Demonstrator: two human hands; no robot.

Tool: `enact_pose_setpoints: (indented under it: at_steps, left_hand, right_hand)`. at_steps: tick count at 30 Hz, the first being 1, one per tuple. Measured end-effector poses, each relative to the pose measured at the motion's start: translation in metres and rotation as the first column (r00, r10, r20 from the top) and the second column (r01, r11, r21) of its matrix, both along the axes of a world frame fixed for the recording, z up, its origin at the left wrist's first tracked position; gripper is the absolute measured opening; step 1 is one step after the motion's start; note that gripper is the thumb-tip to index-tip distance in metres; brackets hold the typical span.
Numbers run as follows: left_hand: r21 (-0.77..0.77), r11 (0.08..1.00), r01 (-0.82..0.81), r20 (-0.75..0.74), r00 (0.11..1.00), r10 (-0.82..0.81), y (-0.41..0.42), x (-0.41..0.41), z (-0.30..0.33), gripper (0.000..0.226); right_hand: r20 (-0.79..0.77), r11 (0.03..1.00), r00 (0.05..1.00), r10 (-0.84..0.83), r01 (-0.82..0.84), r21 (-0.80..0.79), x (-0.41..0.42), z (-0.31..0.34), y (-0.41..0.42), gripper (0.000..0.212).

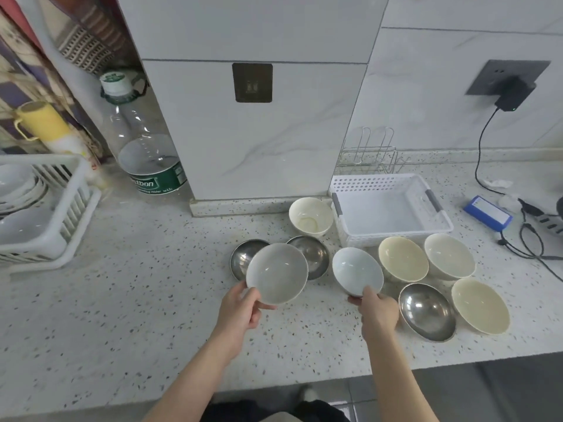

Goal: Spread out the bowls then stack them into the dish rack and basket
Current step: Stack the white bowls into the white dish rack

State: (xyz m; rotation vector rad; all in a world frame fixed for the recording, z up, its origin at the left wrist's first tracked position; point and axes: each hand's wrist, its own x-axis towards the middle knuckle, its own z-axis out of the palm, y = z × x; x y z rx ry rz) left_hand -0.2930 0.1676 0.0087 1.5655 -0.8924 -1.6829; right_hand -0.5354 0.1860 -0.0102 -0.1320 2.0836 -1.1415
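The speckled pale terrazzo table [137,300] runs across the whole view, its front edge dropping to a grey tiled floor [502,391] at 5 o'clock, and white marble-veined wall tiles [259,141] rise behind it, with a square pillar jutting forward at 12 o'clock. The left hand [240,309] pinches the near rim of a shallow grey ceramic bowl [276,272], thumb on top, holding it tilted above two small stainless-steel bowls [310,257] at the centre of the table. The right hand [377,312] grips the near rim of a white ceramic bowl [357,271], tilted toward the camera just right of centre. Beyond them, a small cream bowl [310,216] sits against the pillar base, touching or just beside the white perforated plastic basket [341,185] at 1 o'clock. In front of the basket stand a beige bowl [402,258] and a pale grey bowl [449,258]; nearer, at 3 o'clock, lie a larger stainless-steel bowl [426,312] and a wide cream bowl [480,304]. A wire rack [373,153] stands behind the basket. At 9 o'clock the white plastic dish rack [70,208] holds white dishes [18,187]. A big clear water bottle with a green label [146,147] and a yellow mug [42,123] stand at 10 o'clock. At 2 o'clock a black charger [515,92] hangs in a dark wall socket, its cable trailing down to a blue box [487,213].
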Motion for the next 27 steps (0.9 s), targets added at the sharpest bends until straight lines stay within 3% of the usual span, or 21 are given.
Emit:
enact_pose_setpoints:
  at_steps: [6, 11, 16, 27]
  left_hand:
    - [-0.044, 0.997, 0.063, 0.009, 0.998, -0.063, -0.022, 0.095, 0.015, 0.031]
    - [-0.068, 0.997, 0.027, 0.06, 0.998, -0.023, -0.028, 0.178, 0.028, 0.029]
    - [-0.085, 0.994, -0.073, 0.045, 0.996, 0.077, -0.03, 0.234, 0.036, 0.026]
    - [-0.191, 0.929, -0.317, -0.064, 0.949, 0.31, -0.046, 0.279, 0.058, 0.023]
  right_hand:
    - [-0.04, 0.978, 0.98, -0.193, 0.189, -0.083, 0.085, 0.022, 0.01, 0.018]
    - [0.016, 0.962, 0.976, -0.216, 0.215, -0.168, 0.161, 0.051, 0.009, 0.013]
    - [0.049, 0.973, 0.995, -0.085, 0.094, -0.211, 0.209, 0.075, -0.004, 0.013]
    - [-0.091, 0.915, 0.954, 0.284, -0.299, -0.271, 0.249, 0.11, -0.059, 0.022]
